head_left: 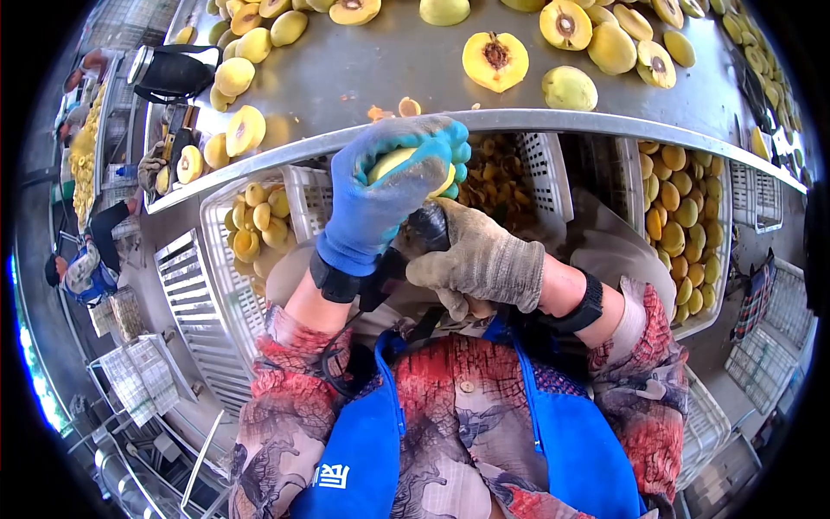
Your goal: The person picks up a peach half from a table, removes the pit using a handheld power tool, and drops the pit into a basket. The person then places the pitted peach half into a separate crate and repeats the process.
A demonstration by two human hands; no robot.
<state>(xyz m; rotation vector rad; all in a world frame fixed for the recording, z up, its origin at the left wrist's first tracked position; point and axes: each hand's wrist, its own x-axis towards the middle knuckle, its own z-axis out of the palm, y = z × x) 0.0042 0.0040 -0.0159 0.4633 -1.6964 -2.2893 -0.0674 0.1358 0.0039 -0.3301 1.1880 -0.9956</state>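
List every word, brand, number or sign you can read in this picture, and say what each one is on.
Blue garment: one white character-like mark, too blurred and distorted to quote with certainty.
Black flask: no readable text.
Elsewhere: nothing legible; any small print is too small to read.

No word, brand or number can be read with certainty. White lettering (333, 476) stands on the blue apron (373, 437), well below the grip of the left hand (367, 199) and slightly farther out to that hand's side. It is printed on the apron panel on that same side, near the bottom edge of the view. Its strokes are angular and boxy, like those of a written character, but too small and slanted to tell what they say
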